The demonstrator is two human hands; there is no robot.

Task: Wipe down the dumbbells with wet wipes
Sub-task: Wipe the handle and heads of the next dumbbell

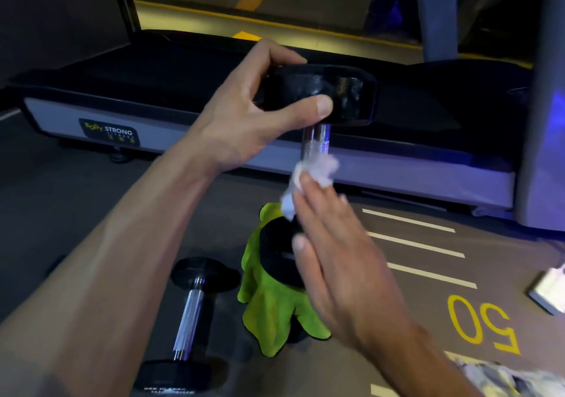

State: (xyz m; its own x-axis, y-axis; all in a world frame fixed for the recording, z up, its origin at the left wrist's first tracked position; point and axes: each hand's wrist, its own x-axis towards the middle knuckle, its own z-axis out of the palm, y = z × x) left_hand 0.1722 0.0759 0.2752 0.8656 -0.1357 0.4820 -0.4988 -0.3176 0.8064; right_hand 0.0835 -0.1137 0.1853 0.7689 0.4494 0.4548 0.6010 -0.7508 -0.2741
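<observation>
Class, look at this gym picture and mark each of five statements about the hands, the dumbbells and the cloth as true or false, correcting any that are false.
1. The left hand grips the top head of the upright dumbbell. True.
2. The right hand presses a white wipe against that dumbbell's metal handle. True.
3. The upright dumbbell stands on a red towel. False: it stands on a green cloth.
4. A second dumbbell lies on the floor to the left of the green cloth. True.
5. The yellow floor marking reads 20. False: it reads 50.
</observation>
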